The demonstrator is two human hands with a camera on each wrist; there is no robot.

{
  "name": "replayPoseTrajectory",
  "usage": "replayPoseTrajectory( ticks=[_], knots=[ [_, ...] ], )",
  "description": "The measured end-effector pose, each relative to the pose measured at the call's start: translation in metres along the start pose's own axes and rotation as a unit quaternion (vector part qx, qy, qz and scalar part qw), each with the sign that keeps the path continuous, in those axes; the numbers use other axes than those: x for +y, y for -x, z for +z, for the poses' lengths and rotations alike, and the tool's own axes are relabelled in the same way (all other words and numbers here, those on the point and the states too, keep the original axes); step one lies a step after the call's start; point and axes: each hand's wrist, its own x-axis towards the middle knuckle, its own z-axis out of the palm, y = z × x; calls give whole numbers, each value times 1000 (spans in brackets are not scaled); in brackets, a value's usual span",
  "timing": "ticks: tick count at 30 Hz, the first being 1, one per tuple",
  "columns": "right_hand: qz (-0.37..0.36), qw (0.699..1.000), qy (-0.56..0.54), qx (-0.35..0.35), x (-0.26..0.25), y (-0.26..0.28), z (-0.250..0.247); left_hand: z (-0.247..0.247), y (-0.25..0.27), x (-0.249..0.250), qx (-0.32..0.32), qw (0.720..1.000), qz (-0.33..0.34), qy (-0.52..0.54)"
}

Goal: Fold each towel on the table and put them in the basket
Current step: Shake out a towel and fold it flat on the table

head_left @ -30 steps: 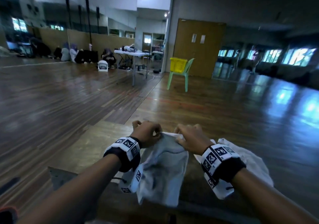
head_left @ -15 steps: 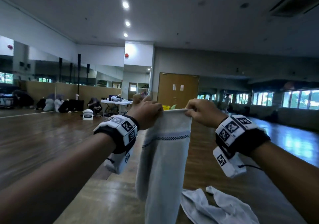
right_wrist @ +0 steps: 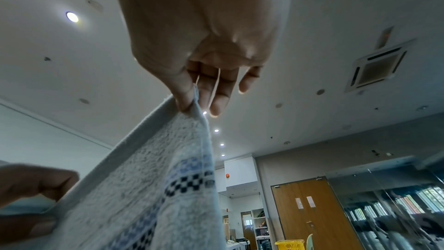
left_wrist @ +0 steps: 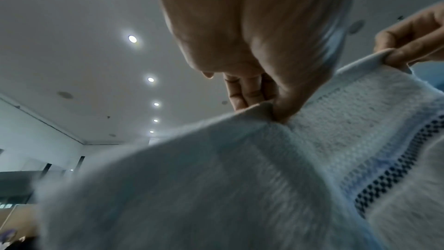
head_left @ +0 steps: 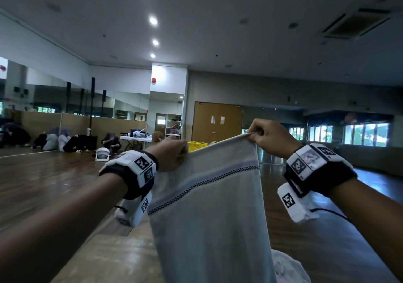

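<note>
Two hands hold one towel (head_left: pixel 209 206) up in the air in front of you, above the tabletop (head_left: pixel 113 258). Your left hand (head_left: pixel 169 156) pinches the top left corner, thumb against curled fingers, and your right hand (head_left: pixel 271 137) pinches the top right corner between thumb and forefinger, its other fingers (right_wrist: pixel 217 90) loosely extended. Each grip is narrow and closed on the towel's upper hem. That hem runs taut between the two hands and slopes up toward the right one. The towel is pale grey-white terry cloth, with a light blue band and a row of dark checks across it below the hem. It hangs down flat and long, its lower end out of view. A second, crumpled white towel (head_left: pixel 287 269) lies on the tabletop at the near right. A yellow basket (head_left: pixel 197 145) stands far off behind the held towel.
</note>
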Motion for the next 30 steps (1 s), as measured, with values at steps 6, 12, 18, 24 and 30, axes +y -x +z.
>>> replayPoseTrajectory(
  ticks=[6,12,18,24,30],
  knots=[
    [6,1000,-8,13,16,20,-16,-9,12,-7,-28,997,-23,-71],
    [30,999,-26,27,27,33,-34,-27,19,-10,21,998,-54,-9],
    [45,997,-47,32,21,40,-61,-61,33,-16,93,990,-69,83],
    [29,998,-55,27,7,39,-92,-94,39,-26,109,985,-56,120],
    [28,994,-99,37,-3,32,-115,-131,45,-20,131,968,-74,203]
  ],
)
